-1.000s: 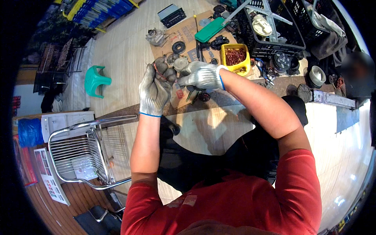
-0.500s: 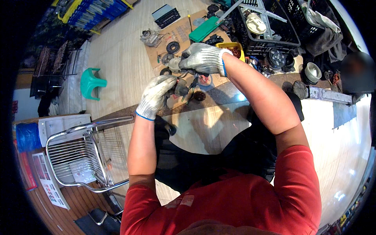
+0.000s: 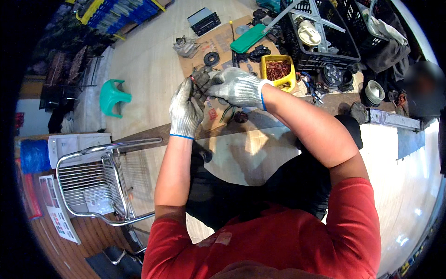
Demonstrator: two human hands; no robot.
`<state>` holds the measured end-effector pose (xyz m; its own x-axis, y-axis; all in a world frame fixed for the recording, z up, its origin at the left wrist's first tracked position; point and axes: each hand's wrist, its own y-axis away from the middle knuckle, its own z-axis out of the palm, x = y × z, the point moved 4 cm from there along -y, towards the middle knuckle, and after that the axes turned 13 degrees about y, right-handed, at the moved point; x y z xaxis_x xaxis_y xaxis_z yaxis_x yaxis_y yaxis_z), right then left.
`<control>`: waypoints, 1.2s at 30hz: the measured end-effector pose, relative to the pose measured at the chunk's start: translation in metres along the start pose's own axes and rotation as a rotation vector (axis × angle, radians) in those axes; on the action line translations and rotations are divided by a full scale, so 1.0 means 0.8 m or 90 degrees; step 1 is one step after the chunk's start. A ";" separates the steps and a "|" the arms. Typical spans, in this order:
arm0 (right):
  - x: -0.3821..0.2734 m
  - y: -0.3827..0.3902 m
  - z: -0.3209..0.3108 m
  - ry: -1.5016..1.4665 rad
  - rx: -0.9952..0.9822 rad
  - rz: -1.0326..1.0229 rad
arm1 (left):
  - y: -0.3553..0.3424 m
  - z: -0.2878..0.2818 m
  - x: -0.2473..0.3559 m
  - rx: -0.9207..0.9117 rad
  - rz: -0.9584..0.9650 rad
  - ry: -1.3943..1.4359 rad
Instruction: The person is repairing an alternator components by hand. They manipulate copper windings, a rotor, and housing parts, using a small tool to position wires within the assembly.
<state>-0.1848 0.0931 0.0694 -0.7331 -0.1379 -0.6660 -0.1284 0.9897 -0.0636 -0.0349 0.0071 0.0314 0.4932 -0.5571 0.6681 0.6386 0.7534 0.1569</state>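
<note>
My left hand (image 3: 186, 109), in a pale knit glove with blue cuff, is closed round a dark grey metal part (image 3: 200, 81) with a small red piece on it, held up in front of me. My right hand (image 3: 237, 86), gloved alike, is closed at the part's right side; its fingertips are partly hidden, so what exactly they grip is unclear. Beneath both hands lies cardboard (image 3: 218, 114) with a black ring (image 3: 211, 59), a small dark round part (image 3: 241, 117) and a green tool case (image 3: 246, 39). Just beyond my right hand is a yellow container (image 3: 291, 79) of copper-coloured bits.
Black crates (image 3: 325, 63) hold parts at top right, near a white fan wheel (image 3: 374, 93). A steel chair (image 3: 83, 183) stands left of me, below a green stool (image 3: 114, 97). A metal bar (image 3: 392, 118) lies at right, beside a blurred shape (image 3: 423, 88).
Half a second ago my right hand was higher and my left hand lower with the part; now both have come together round it, much as a second ago.
</note>
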 end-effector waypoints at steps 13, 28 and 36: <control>0.010 0.003 0.027 0.062 0.008 -0.119 | -0.007 -0.008 0.008 -0.070 -0.019 0.221; 0.030 0.005 -0.002 -0.179 -0.186 0.094 | 0.010 0.011 0.019 -0.043 -0.108 0.203; 0.019 0.007 -0.021 -0.055 -0.196 0.122 | 0.013 0.013 0.017 -0.092 -0.132 0.191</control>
<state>-0.2077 0.0957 0.0713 -0.7055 0.0663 -0.7056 -0.1988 0.9371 0.2868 -0.0280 0.0110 0.0496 0.4824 -0.7859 0.3867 0.8087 0.5693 0.1480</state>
